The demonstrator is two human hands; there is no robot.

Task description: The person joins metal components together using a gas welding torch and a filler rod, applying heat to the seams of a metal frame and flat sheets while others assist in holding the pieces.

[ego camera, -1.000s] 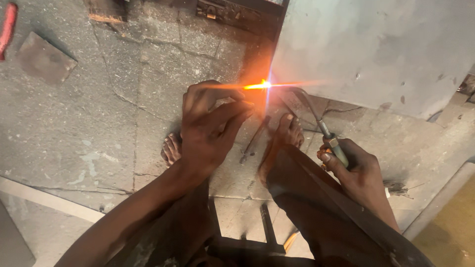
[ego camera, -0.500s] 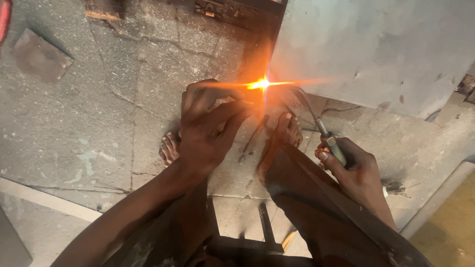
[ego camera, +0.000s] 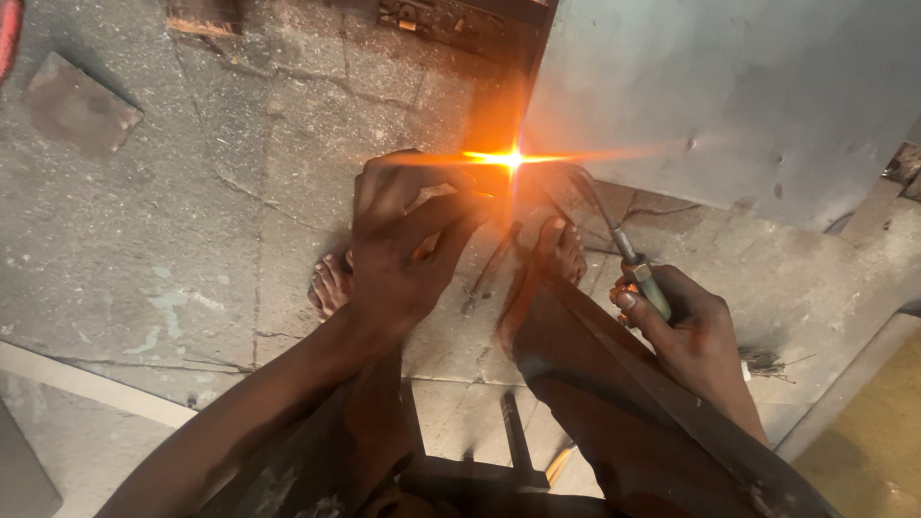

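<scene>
My left hand point(ego camera: 403, 240) is held out in front of me, fingers curled around a small piece of metal whose end shows between thumb and fingers. A bright orange flame point(ego camera: 508, 158) burns at that piece, just beyond my fingertips. My right hand point(ego camera: 686, 331) grips the handle of a torch point(ego camera: 638, 269); its thin bent tube runs up and left to the flame. My two bare feet point(ego camera: 556, 254) rest on the stone floor below the hands.
A large grey metal sheet point(ego camera: 729, 96) leans at the upper right, right behind the flame. A flat stone block point(ego camera: 77, 105) lies on the cracked floor point(ego camera: 192, 240) at the upper left. Dark metal bars point(ego camera: 513, 432) lie between my legs.
The hands and the torch stay in nearly the same place. The flame keeps burning at the same spot and my view has shifted only slightly.
</scene>
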